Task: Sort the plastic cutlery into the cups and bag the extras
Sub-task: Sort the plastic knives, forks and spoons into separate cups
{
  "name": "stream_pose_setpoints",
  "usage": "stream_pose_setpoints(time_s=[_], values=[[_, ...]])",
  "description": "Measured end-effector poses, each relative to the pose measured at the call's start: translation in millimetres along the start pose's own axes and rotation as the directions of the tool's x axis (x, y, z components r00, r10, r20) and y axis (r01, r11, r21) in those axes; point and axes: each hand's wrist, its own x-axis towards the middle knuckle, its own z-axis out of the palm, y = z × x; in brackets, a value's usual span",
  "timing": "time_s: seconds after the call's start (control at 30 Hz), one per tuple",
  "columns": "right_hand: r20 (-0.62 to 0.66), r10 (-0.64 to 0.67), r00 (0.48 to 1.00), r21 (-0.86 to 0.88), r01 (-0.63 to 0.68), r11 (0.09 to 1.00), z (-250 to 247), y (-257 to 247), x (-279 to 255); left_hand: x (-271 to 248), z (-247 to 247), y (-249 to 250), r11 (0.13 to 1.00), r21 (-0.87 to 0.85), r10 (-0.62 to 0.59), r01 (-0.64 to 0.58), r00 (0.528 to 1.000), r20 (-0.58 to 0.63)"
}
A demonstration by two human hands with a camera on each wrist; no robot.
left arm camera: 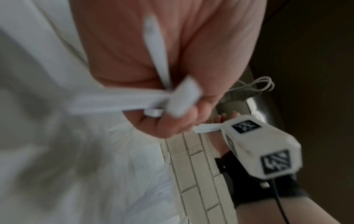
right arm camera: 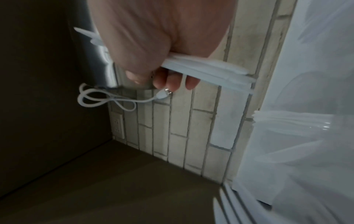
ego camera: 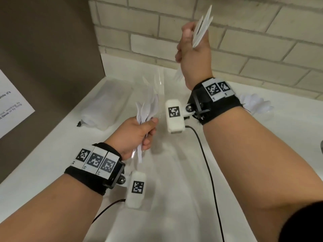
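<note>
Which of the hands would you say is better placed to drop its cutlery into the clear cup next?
Probably the left hand: its bundle sits low, right beside the clear cup. The right hand holds its cutlery raised against the brick wall.

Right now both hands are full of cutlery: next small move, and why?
Probably lower the right hand toward the clear cup and drop its white bundle in. That hand is raised high; the left hand holds its own bundle beside the cup.
</note>
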Motion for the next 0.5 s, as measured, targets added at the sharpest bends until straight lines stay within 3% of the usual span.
stream_pose_setpoints(time_s=[0.13,0.3,0.4,0.5], values=[[0.003,-0.002,1.000,-0.020,0.002,1.000,22,21,17,5,-8,0,0.996,0.090,0.004,0.013,0.983,-0.184],[0.043,0.162,0.986,-0.129,-0.156,0.979,33,72,19,6,-16,1,0.991,0.130,0.038,-0.007,0.971,-0.235],[0.101,0.353,0.930,-0.194,-0.330,0.924,29,91,15,10,-17,2,0.994,0.111,0.034,-0.008,0.971,-0.237],[0.112,0.468,0.877,-0.375,-0.399,0.837,23,93,15,12,-14,1,0.995,0.103,0.034,-0.010,0.971,-0.236]])
